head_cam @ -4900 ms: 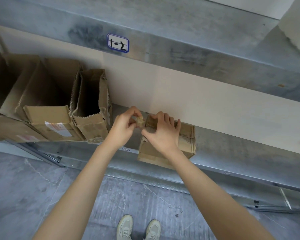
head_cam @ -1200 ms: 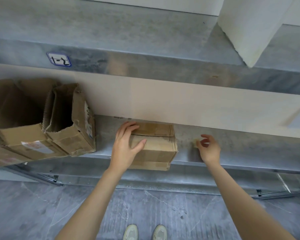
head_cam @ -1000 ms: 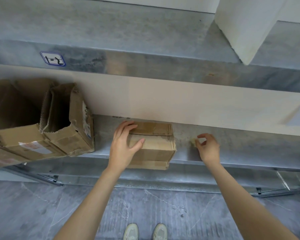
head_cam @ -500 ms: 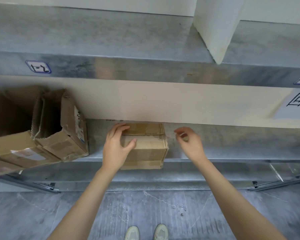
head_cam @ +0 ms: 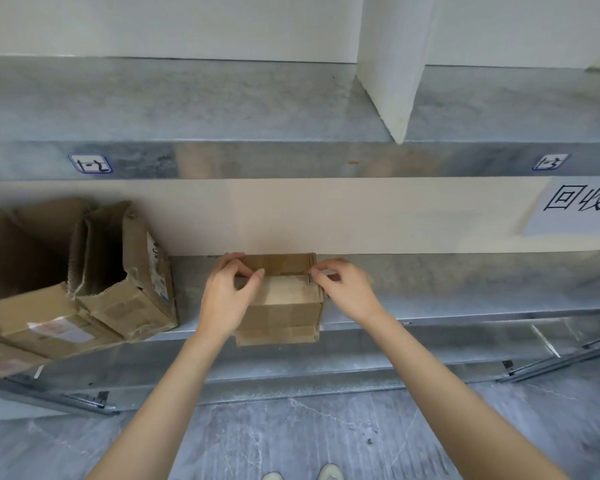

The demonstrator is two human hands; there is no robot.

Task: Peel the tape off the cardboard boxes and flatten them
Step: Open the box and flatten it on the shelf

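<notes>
Right hand (head_cam: 347,289) is back at the small cardboard box (head_cam: 281,306). A second ago it was out on the bare shelf (head_cam: 465,289) to the right of the box, and now its fingertips (head_cam: 315,271) sit at the box's top right corner. The left hand (head_cam: 227,292) hasn't budged. It grips the box's top left edge, with the fingers over the top and the thumb on the near face.

The box sits at the shelf's front lip with its near bottom edge poking out a little past it. The torn-open boxes (head_cam: 118,271) are off to its left.

The right thumb and forefinger are curled together where the tape (head_cam: 290,273) on the top seam ends, but I honestly can't tell if they've got hold of anything yet.

Handling-wise it looks light and probably empty, so it'll likely slide if you tug without bracing it. The cardboard is worn and a bit soft at the edges. I'd hold it by the side walls, pick at a loose tape end at the corner and pull low along the seam so the paper layer doesn't rip.
</notes>
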